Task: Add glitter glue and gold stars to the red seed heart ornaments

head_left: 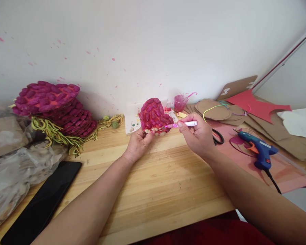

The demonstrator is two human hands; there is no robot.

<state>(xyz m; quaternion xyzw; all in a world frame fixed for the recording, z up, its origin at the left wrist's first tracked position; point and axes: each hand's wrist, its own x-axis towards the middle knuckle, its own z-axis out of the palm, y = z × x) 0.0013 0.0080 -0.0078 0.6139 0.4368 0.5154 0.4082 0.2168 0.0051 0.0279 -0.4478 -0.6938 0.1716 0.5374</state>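
A round disc (155, 114) covered with magenta-painted, peanut-like pieces is propped up above the table, tilted toward me. Along its lower edge, several pieces are still pale and unpainted. My left hand (139, 144) grips the disc at its lower left edge, thumb in front and fingers mostly hidden behind. Between the thumb and fingers of my right hand (197, 136) is a white-handled paintbrush (190, 124). Its pink-stained tip meets the disc's lower right part. A small plastic cup (180, 102) stained with pink paint stands behind my right hand.
On the left are a stack of magenta discs (47, 97) with yellow-green yarn (53, 134), plastic bags (30, 163) and a black phone-like slab (43, 200). To the right lie cardboard circles (214, 110), a blue glue gun (260, 149), red paper (257, 103) and black-handled scissors (218, 136).
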